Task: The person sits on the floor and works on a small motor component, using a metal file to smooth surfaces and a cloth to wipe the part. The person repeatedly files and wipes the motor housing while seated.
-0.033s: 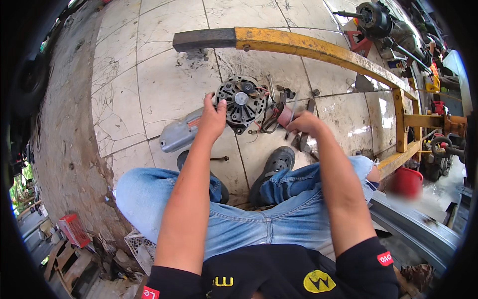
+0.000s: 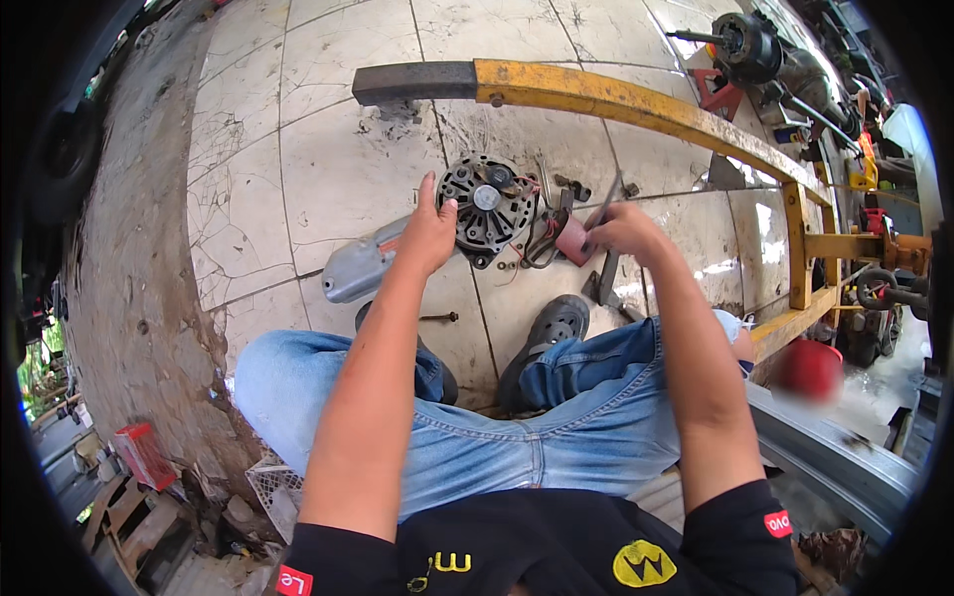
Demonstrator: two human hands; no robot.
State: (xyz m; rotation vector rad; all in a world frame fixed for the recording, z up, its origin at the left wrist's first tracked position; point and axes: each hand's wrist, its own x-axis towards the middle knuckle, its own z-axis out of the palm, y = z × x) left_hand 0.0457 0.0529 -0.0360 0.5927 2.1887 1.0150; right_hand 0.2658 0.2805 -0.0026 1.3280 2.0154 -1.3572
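Note:
A round alternator [image 2: 494,221] lies on the tiled floor with its slotted end facing up. At its left edge is my left hand [image 2: 430,238], thumb on the rim and fingers along the side. My right hand [image 2: 630,230] is closed on a thin grey metal strip [image 2: 608,199] that sticks up past the fingers; its exact kind is unclear. Just left of that hand sits a pinkish-red cylinder [image 2: 571,239], with dark wires [image 2: 540,250] beside it. A rounded silver metal housing [image 2: 358,266] lies left of the alternator. Small nuts or washers [image 2: 509,265] are scattered nearby.
A yellow steel frame [image 2: 616,97] with a black end arches across the far side and down the right. A long bolt [image 2: 438,318] lies between my shoes [image 2: 556,323]. Flat dark metal pieces [image 2: 603,281] are by my right hand. A red container [image 2: 810,370] stands at right.
My right hand has shifted slightly up and right, and the strip in it now points more upward. My left hand has moved a little higher along the alternator's edge.

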